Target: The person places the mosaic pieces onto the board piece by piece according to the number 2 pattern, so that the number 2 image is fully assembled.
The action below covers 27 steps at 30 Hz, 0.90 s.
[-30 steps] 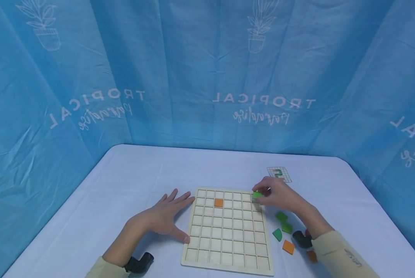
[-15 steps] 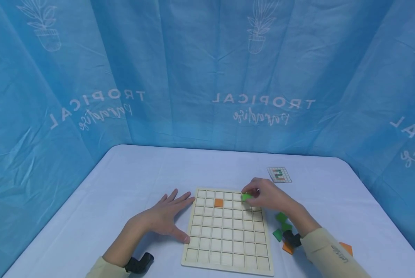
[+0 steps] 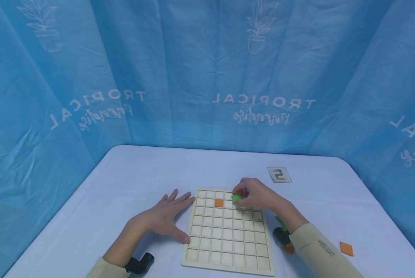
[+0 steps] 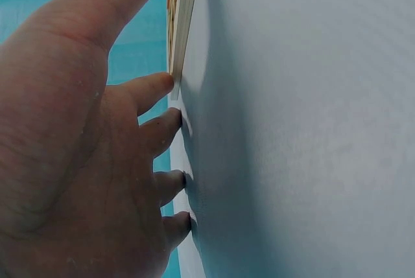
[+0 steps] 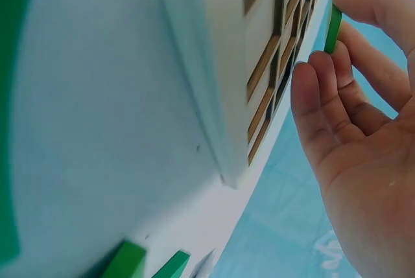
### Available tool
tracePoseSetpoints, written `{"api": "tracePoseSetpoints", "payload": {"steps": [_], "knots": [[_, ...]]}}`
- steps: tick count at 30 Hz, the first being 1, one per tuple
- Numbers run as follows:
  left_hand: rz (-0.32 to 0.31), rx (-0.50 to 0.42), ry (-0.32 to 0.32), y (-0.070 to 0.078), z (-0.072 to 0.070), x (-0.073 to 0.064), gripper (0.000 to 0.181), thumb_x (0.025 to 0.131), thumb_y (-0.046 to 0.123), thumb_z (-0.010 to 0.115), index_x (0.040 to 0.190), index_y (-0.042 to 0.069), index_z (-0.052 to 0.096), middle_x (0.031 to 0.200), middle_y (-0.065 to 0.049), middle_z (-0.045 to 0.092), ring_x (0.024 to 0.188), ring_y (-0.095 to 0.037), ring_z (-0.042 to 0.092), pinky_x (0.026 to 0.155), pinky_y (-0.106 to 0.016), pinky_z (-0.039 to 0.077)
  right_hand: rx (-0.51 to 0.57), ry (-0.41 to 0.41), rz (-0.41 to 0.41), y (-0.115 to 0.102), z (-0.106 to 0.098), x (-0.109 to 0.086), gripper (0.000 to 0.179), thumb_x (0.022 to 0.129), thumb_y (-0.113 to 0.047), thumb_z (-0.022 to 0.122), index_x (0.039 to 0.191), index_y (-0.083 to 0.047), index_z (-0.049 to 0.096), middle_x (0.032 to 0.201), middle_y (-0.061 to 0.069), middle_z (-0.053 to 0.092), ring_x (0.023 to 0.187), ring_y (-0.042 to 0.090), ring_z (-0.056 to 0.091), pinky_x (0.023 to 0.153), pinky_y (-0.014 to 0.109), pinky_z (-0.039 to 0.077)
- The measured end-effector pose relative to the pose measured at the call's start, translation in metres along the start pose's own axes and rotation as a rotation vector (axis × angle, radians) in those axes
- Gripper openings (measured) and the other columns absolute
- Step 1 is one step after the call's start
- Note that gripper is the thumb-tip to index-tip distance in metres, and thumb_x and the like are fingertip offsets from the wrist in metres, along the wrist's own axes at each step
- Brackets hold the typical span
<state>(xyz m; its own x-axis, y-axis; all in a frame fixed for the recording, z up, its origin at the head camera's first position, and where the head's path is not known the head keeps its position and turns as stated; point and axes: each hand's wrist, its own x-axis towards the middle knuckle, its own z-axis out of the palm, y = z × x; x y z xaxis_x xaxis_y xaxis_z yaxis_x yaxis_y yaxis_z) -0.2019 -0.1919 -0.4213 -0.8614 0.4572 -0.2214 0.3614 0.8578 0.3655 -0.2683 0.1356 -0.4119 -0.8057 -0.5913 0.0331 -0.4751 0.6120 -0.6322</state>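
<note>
A white surface (image 3: 151,170) is backed by a blue curtain (image 3: 193,69).
The curtain is marked by vertical folds and fine creases, and is printed in white with two outlined potted plants, one at upper left (image 3: 45,29) and one right of centre (image 3: 257,29). Below them, "TROPICAL" lettering (image 3: 264,100) is shown mirrored above "Paradise" script (image 3: 261,117); the print is repeated at left and, cut off by the frame, at right. The surface's far corners are rounded.
</note>
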Motion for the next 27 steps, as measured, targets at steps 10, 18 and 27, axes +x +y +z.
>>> {"api": "tracePoseSetpoints", "payload": {"steps": [10, 18, 27], "knots": [[0.002, 0.006, 0.000, 0.002, -0.001, 0.000, 0.121, 0.052, 0.079, 0.073, 0.153, 0.029, 0.028, 0.159, 0.005, 0.017, 0.145, -0.031, -0.001, 0.114, -0.054, 0.001, -0.063, -0.050, -0.048, -0.011, 0.011, 0.011, 0.025, 0.079, -0.015, 0.076, 0.103, -0.012, 0.074, 0.087, -0.007, 0.059, 0.076, 0.009, 0.055, 0.067, 0.026, 0.052], [-0.018, -0.003, -0.003, 0.001, 0.000, 0.002, 0.122, 0.051, 0.080, 0.073, 0.152, 0.030, 0.029, 0.158, 0.007, 0.018, 0.145, -0.029, -0.001, 0.114, -0.053, 0.000, -0.094, -0.074, -0.029, -0.017, 0.015, 0.012, 0.022, 0.080, -0.016, 0.077, 0.102, -0.013, 0.075, 0.087, -0.007, 0.060, 0.075, 0.008, 0.057, 0.067, 0.025, 0.052], [-0.004, 0.003, 0.002, -0.001, 0.001, 0.002, 0.122, 0.051, 0.081, 0.072, 0.152, 0.030, 0.029, 0.158, 0.007, 0.018, 0.145, -0.029, -0.001, 0.114, -0.053, 0.001, -0.109, -0.092, -0.050, -0.018, 0.016, 0.010, 0.023, 0.080, -0.017, 0.078, 0.103, -0.013, 0.075, 0.087, -0.009, 0.061, 0.076, 0.006, 0.057, 0.068, 0.026, 0.051]]}}
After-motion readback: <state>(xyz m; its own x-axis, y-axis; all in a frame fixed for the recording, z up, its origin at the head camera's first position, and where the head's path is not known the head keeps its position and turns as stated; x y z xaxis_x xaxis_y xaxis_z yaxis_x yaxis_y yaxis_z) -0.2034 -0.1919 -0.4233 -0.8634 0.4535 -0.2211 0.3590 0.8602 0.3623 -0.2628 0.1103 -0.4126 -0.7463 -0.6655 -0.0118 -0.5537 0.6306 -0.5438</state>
